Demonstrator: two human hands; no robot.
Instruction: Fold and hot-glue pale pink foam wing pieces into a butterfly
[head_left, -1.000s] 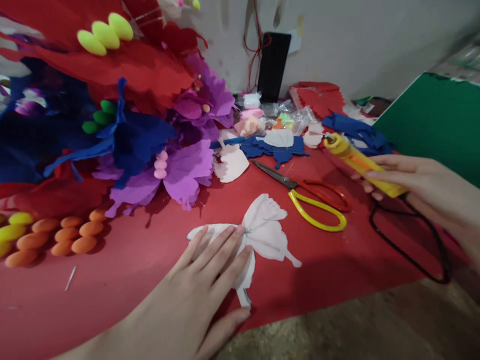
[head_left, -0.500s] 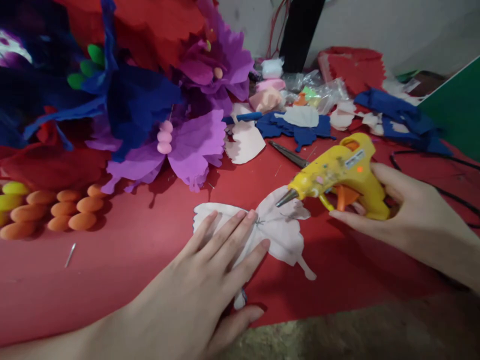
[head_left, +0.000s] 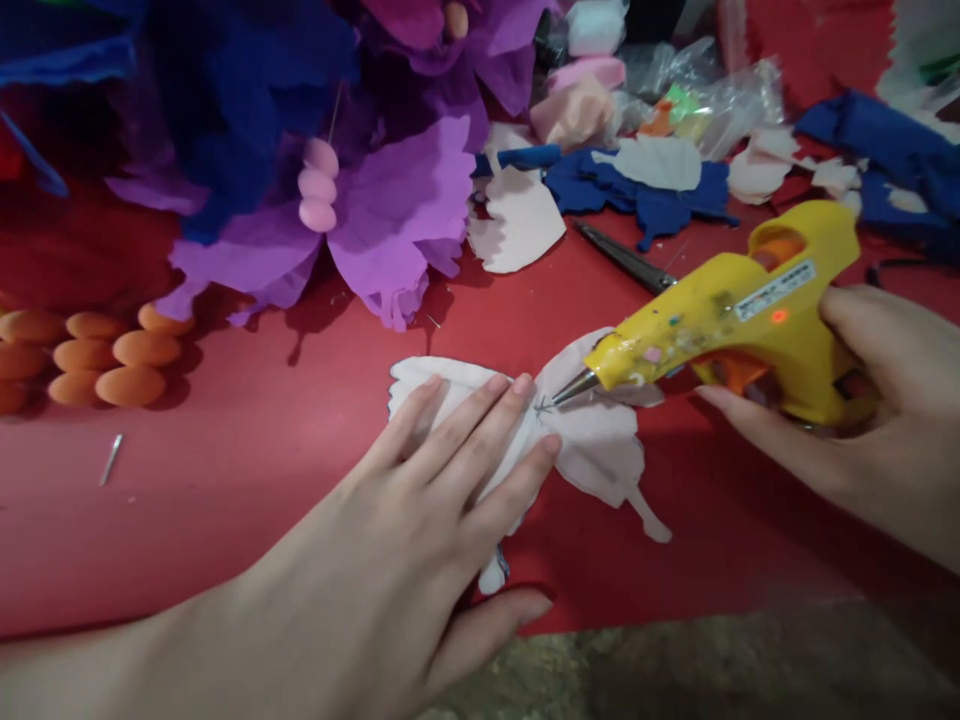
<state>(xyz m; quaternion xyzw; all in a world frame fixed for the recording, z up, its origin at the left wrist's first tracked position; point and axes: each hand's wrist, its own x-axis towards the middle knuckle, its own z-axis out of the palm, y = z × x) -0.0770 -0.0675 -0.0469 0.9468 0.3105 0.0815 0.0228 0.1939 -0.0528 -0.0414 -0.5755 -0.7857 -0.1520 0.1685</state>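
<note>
A pale pink-white butterfly cutout (head_left: 600,445) lies on the red tabletop (head_left: 300,520), small dark marks near its middle. My left hand (head_left: 427,510) rests flat over its left wing, fingers spread. In my right hand (head_left: 862,440) is a yellow hot glue gun (head_left: 720,320) with an orange trigger and a lit orange light. Its metal nozzle points down-left at the butterfly's marked centre, at or just above the surface; contact cannot be made out. Part of the left wing is hidden under my fingers.
Purple (head_left: 405,220) and blue paper pieces fill the upper left, beside pink beads (head_left: 317,185) and several orange egg-shaped pieces (head_left: 142,365). Dark scissors (head_left: 626,258) lie behind the glue gun. Blue scraps (head_left: 645,190), white scraps and plastic bags sit at the back.
The glue gun has come down from above the right wing to the butterfly's marked centre. My left hand stays on the left wing. The camera view has tilted lower.
</note>
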